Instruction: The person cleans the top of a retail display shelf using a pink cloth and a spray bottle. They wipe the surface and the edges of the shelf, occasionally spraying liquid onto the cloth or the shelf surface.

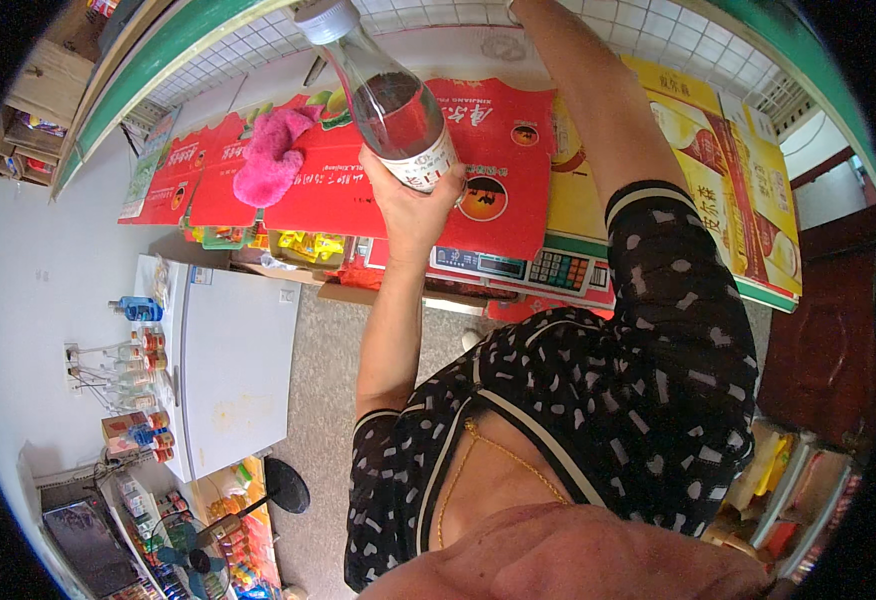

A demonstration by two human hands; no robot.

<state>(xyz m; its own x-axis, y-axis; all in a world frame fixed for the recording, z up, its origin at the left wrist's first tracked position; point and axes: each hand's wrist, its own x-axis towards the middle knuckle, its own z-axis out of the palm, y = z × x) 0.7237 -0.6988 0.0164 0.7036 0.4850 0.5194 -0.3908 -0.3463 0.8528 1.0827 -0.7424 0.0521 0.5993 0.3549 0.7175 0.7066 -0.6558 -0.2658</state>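
Note:
My left hand [412, 206] grips a glass bottle [400, 101] around its lower part, where a white label bears writing. The bottle tilts, its pale screw cap [327, 21] on and pointing towards the top of the view. Red shows through the glass; whether the contents are clear or coloured is hard to tell. Beneath it lie flattened red cardboard sheets [318, 195] over the counter. To the left rests a fluffy pink duster or cloth [269, 161]. My right arm reaches up past yellow cardboard [697, 161]; its hand is beyond the top edge.
An electronic scale with a keypad [558, 270] sits at the counter's near side. Yellow packets [310, 246] fill a box below the cardboard. A white chest freezer [235, 360] stands left, with several bottles on it. A fan [198, 559] is lower left. White wire mesh [438, 13] runs behind the counter.

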